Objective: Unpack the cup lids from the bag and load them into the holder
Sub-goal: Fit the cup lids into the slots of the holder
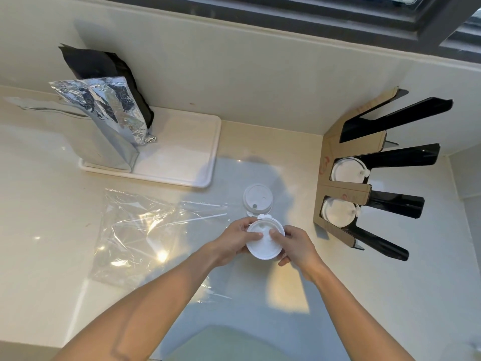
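Both of my hands hold a stack of white cup lids (pixel 263 246) above the counter, my left hand (pixel 234 241) on its left side and my right hand (pixel 294 247) on its right, thumbs pressed on top. Another white lid (pixel 258 198) lies flat on the counter just beyond the stack. A clear plastic bag (pixel 145 230) lies flattened to the left. The cardboard and black holder (pixel 364 165) stands at the right against the wall, with white lids in two of its slots, the middle slot's lids (pixel 347 170) and the lower slot's lids (pixel 338 212).
A white tray (pixel 187 152) sits at the back left, carrying a silver foil pouch (pixel 109 126) and a black pouch (pixel 104 71) leaning on the wall. A dark window frame (pixel 338 19) runs along the top.
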